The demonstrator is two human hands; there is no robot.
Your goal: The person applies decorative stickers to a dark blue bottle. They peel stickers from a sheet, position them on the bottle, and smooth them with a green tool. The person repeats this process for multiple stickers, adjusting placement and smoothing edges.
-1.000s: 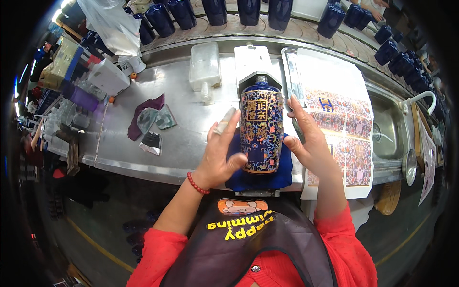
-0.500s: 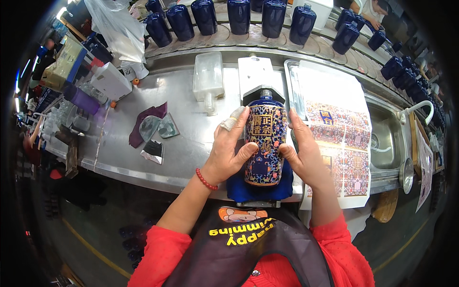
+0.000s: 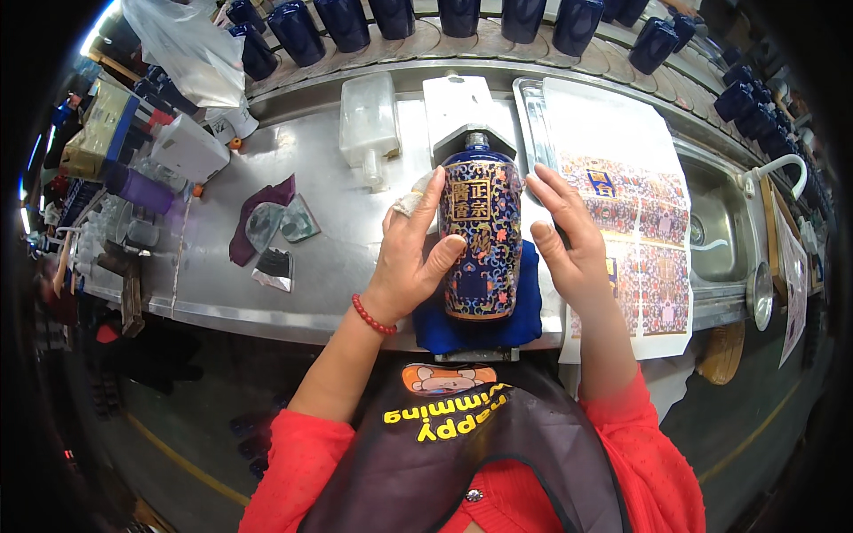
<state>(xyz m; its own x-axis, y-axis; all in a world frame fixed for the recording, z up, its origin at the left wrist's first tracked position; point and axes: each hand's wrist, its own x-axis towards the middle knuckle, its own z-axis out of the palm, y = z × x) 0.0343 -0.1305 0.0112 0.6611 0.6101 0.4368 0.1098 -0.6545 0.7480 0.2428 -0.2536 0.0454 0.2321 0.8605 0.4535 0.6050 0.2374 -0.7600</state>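
Note:
A dark blue bottle (image 3: 480,240) with a colourful floral pattern and gold lettering lies on its back, its neck pointing away from me. Beneath it is a blue cloth (image 3: 524,306), and its shoulder is near a grey angled stand (image 3: 498,142). My left hand (image 3: 410,253) holds the bottle's left side, thumb on the front and fingers along the edge. White wrapping covers one finger of that hand. To the right of the bottle, my right hand (image 3: 569,244) is open, its fingers spread and a small gap between thumb and bottle.
Printed pattern sheets (image 3: 622,115) lie at right, beside a metal sink (image 3: 724,222). A clear bottle (image 3: 369,120) lies behind my left hand. Scraper pieces and a purple cloth (image 3: 258,213) are at left. Plain blue bottles (image 3: 345,27) line a conveyor (image 3: 418,49) at the back.
My right hand has come off the bottle and its fingers have spread. My left hand stays on the bottle. The whole view has shifted a little.

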